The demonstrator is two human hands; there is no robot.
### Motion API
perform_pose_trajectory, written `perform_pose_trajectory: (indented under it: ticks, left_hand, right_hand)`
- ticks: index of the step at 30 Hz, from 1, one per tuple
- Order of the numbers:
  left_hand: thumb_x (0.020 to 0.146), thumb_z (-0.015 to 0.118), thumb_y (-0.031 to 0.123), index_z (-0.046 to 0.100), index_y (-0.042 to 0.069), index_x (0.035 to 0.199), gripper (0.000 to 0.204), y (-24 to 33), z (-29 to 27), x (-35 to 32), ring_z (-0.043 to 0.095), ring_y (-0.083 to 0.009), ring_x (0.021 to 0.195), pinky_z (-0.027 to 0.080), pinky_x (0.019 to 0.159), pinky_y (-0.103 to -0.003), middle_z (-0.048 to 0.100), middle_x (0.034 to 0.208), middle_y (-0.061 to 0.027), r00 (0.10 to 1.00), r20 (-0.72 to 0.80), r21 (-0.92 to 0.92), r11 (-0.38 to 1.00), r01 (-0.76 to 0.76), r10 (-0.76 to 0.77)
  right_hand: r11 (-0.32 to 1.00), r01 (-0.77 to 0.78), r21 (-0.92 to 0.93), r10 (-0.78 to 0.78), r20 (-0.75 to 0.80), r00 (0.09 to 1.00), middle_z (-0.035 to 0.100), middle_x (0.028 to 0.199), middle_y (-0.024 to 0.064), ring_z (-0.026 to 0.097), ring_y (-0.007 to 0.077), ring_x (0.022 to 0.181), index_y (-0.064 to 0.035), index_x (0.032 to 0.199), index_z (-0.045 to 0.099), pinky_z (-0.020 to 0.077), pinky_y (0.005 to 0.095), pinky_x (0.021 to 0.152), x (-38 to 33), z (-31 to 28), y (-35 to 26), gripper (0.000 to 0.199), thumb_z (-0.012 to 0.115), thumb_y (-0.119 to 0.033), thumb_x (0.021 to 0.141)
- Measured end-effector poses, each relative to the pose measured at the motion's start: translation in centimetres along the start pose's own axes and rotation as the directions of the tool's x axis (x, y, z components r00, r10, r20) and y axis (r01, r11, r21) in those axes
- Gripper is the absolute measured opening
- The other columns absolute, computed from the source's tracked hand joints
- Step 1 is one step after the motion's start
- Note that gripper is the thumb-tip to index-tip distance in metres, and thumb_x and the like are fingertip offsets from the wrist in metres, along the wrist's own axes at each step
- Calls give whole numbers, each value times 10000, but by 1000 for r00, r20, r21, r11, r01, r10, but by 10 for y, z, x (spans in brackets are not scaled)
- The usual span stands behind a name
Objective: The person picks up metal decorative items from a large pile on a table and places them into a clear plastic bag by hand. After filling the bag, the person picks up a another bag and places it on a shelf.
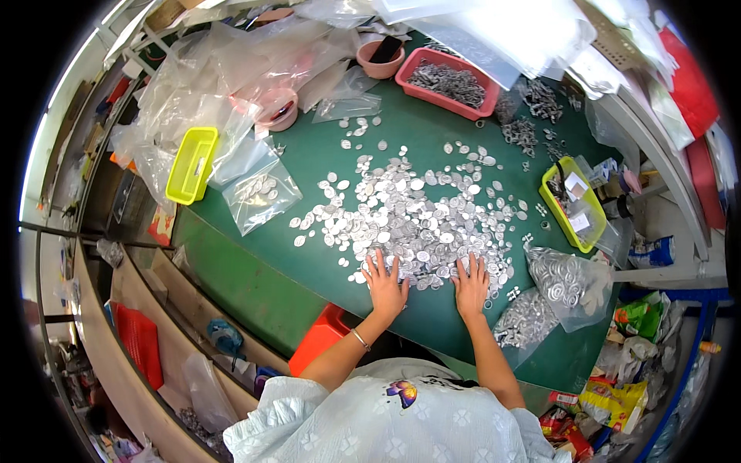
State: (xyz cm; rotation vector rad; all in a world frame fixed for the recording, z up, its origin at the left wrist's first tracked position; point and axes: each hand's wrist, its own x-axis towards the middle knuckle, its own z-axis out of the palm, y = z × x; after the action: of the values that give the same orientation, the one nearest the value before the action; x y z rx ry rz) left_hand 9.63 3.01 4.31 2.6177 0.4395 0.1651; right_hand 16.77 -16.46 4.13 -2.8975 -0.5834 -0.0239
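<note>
Both hands, the left hand [384,284] and the right hand [472,284], lie flat with fingers spread on the silver discs [417,208], seemingly gripping nothing; sweeping gently keeps discs on the green table [309,262].

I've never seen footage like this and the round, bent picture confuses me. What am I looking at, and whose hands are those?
There is no machine here. A person wears a wide fisheye camera on the head, looking down, so straight edges bend near the rim. The two bare hands are the wearer's own: the left hand and right hand lie flat, fingers spread, on the near edge of a heap of small silver metal discs on a green table. Neither hand holds anything. Around lie a pink tray of metal parts, two yellow trays and clear plastic bags of parts.
</note>
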Motion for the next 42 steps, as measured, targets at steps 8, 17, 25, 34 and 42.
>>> perform_pose_trajectory:
  ticks: [8,17,25,34,42]
  left_hand:
    - [777,594,206,410,33,1271,555,11,4,-7,131,-492,1285,149,1022,-577,179,1411,-254,996,-88,-60,998,-25,20]
    - [800,597,126,297,-71,1282,601,99,-19,-19,267,-445,1236,206,1033,-482,319,1308,-278,929,-142,-341,864,-369,341]
    - [762,651,296,290,-50,1287,725,319,-34,0,503,-358,1031,445,802,-406,463,1158,-261,837,108,-529,744,-409,537]
    - [834,489,98,603,34,870,136,338,15,56,586,-404,649,473,571,-468,586,673,-235,822,4,-392,757,-522,569]
    - [839,524,80,636,5,847,135,343,-21,86,578,-404,677,455,564,-438,572,719,-244,858,-126,-725,544,-422,498]
  right_hand:
    - [874,-53,484,183,-225,957,553,1036,155,531,282,1013,-9,1131,510,426,388,846,-30,-51,19,368,615,-103,790]
    - [-110,-32,993,959,115,258,483,1077,149,571,204,773,16,1336,117,501,251,508,-98,-164,132,820,649,-304,801]
    - [467,-661,587,835,-47,548,632,862,229,605,366,847,62,1073,552,462,405,763,-79,-162,202,556,610,-404,776]
    - [671,-383,635,678,-315,664,515,463,105,532,222,442,0,582,579,399,371,475,-67,-143,194,463,450,-303,908]
    - [435,-99,895,712,-274,647,445,498,2,396,76,470,-36,559,463,309,254,439,-26,-195,165,452,432,-284,936]
